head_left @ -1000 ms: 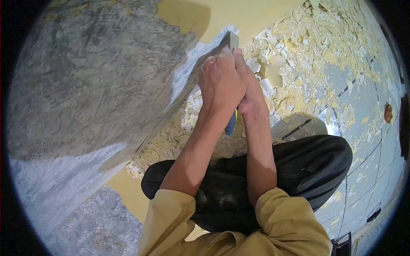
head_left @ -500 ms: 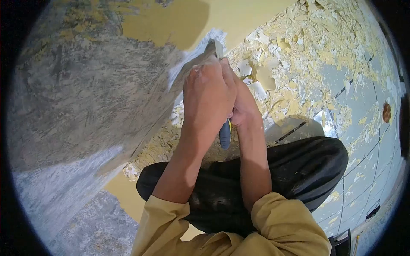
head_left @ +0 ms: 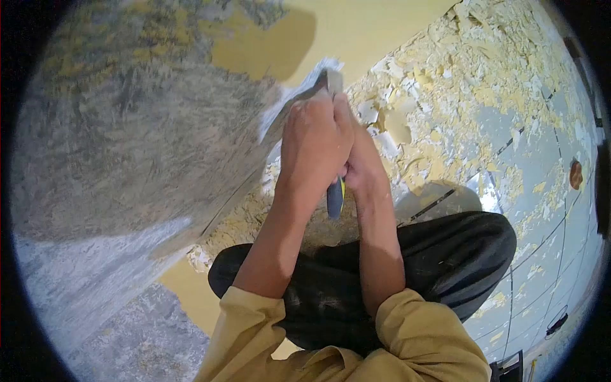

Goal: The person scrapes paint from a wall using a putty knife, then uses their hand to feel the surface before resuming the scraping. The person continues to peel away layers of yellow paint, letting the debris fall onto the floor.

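Both my hands are wrapped round a paint scraper, with its dark grey and yellow handle (head_left: 335, 200) sticking out below them. Its flat metal blade (head_left: 333, 81) points up, by a freshly bared white streak low on the wall (head_left: 153, 140). My left hand (head_left: 316, 134) lies over the grip and hides most of it. Close against it, my right hand (head_left: 363, 155) is closed on the same tool from the right, its fingers partly hidden. Yellow paint (head_left: 369, 28) still covers the wall above the blade, while bare grey plaster spreads to the left.
Yellow and white paint flakes (head_left: 464, 70) lie thick along the wall's foot and thin out over the pale tiled floor (head_left: 541, 242). My bent legs in dark trousers (head_left: 445, 254) are below my hands. A small brown object (head_left: 576, 174) lies at the right.
The view has shifted slightly, so wall and hands appear a little lower and further right. The blade shows at a slightly different angle. Both hands keep their grip on the scraper.
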Tool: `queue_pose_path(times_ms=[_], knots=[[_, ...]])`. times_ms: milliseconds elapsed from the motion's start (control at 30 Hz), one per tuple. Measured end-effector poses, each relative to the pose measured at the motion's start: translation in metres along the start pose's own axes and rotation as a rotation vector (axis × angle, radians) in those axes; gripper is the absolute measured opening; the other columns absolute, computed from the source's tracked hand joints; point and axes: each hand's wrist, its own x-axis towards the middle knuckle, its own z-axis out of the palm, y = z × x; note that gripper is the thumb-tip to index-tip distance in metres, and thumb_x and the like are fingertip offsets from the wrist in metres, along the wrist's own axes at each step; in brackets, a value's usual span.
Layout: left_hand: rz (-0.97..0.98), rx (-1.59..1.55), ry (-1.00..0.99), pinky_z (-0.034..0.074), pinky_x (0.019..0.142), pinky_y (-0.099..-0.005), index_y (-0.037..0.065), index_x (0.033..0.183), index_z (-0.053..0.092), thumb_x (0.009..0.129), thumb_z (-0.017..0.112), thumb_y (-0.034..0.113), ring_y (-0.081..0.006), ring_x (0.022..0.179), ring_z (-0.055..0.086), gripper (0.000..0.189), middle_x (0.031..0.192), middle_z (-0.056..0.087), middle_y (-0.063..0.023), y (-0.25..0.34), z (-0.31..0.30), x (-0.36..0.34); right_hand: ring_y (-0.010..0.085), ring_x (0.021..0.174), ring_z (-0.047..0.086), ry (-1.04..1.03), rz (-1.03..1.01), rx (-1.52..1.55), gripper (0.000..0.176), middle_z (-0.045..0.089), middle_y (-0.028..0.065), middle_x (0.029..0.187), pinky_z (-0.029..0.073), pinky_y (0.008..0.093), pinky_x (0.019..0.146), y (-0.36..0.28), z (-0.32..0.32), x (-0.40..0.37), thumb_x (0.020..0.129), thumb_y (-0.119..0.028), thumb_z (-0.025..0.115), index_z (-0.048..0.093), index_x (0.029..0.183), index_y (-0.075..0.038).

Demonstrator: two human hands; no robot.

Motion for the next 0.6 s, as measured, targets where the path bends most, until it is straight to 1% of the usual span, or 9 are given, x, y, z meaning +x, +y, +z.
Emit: queue_pose_path(times_ms=[67,133,200,233,333,400,500,567,600], knots=[[0.028,0.016,0.007,0.051,0.039,-0.0344,-0.009,0.074,0.054,0.095,0.043,0.024,-0.0244,0.042,0.062,0.041,0.053,0.056,-0.0176,0.000,-0.004,-0.004,0.0123,0.028,0.034,-0.063,0.127,0.058,0.054,0.037,0.0005,0.044,0.028,0.0264,0.027,-0.003,0.002,-0.006,0.099,-0.053,0.031,0.050,0.075,-0.008],[0.026,0.042,-0.012,0.051,0.038,-0.0337,-0.009,0.074,0.054,0.095,0.043,0.023,-0.0237,0.042,0.062,0.040,0.053,0.056,-0.0172,0.001,-0.006,-0.005,0.0123,0.028,0.033,-0.083,0.137,0.072,0.055,0.034,-0.0001,0.044,0.028,0.0267,0.027,-0.008,0.002,-0.007,0.099,-0.052,0.030,0.049,0.074,-0.008],[-0.117,-0.009,-0.107,0.051,0.036,-0.0321,-0.010,0.075,0.055,0.096,0.042,0.022,-0.0231,0.043,0.062,0.040,0.053,0.056,-0.0169,0.004,-0.009,-0.005,0.0122,0.028,0.032,-0.107,0.160,0.094,0.055,0.032,-0.0007,0.043,0.028,0.0270,0.028,-0.002,-0.001,-0.004,0.099,-0.052,0.030,0.048,0.072,-0.008],[-0.123,-0.008,-0.112,0.051,0.036,-0.0321,-0.010,0.075,0.055,0.096,0.042,0.022,-0.0231,0.043,0.062,0.040,0.053,0.056,-0.0169,0.002,-0.006,-0.005,0.0123,0.028,0.032,-0.096,0.119,0.054,0.054,0.032,-0.0005,0.043,0.028,0.0272,0.028,0.001,-0.004,0.000,0.099,-0.052,0.030,0.048,0.072,-0.007],[-0.027,0.023,-0.022,0.051,0.035,-0.0312,-0.010,0.077,0.056,0.096,0.041,0.021,-0.0232,0.043,0.062,0.039,0.054,0.057,-0.0170,-0.001,0.004,-0.005,0.0124,0.028,0.032,-0.056,0.099,-0.002,0.054,0.034,0.0002,0.044,0.028,0.0275,0.028,-0.006,-0.004,-0.001,0.099,-0.051,0.031,0.048,0.073,-0.007],[0.093,0.102,0.107,0.048,0.065,-0.0462,-0.004,0.067,0.057,0.094,0.042,0.019,-0.0397,0.060,0.061,0.038,0.054,0.056,-0.0228,-0.006,0.011,0.000,0.0125,0.029,0.033,-0.028,0.122,-0.018,0.054,0.036,0.0007,0.044,0.028,0.0275,0.028,-0.009,-0.003,-0.001,0.099,-0.051,0.031,0.049,0.074,-0.007],[0.043,0.079,0.127,0.047,0.065,-0.0475,-0.003,0.067,0.056,0.093,0.044,0.021,-0.0401,0.060,0.061,0.038,0.055,0.056,-0.0223,-0.006,0.015,0.004,0.0123,0.029,0.034,-0.045,0.047,-0.030,0.054,0.042,0.0020,0.047,0.029,0.0271,0.028,-0.004,-0.005,0.006,0.099,-0.052,0.032,0.052,0.077,-0.006],[0.084,0.105,0.153,0.047,0.065,-0.0482,-0.003,0.069,0.057,0.093,0.045,0.021,-0.0409,0.061,0.060,0.037,0.056,0.056,-0.0228,-0.016,0.021,0.008,0.0063,0.037,0.042,-0.070,0.012,0.071,0.042,0.056,-0.0017,0.066,0.031,0.0198,0.030,0.001,-0.009,0.007,0.100,-0.046,0.037,0.057,0.106,-0.010],[0.145,0.124,0.190,0.047,0.065,-0.0489,-0.003,0.070,0.057,0.093,0.045,0.022,-0.0417,0.061,0.060,0.036,0.057,0.057,-0.0233,-0.018,0.020,0.009,0.0063,0.037,0.042,-0.077,0.018,0.072,0.042,0.056,-0.0017,0.066,0.031,0.0198,0.030,0.005,-0.008,0.010,0.100,-0.046,0.037,0.057,0.106,-0.010]])
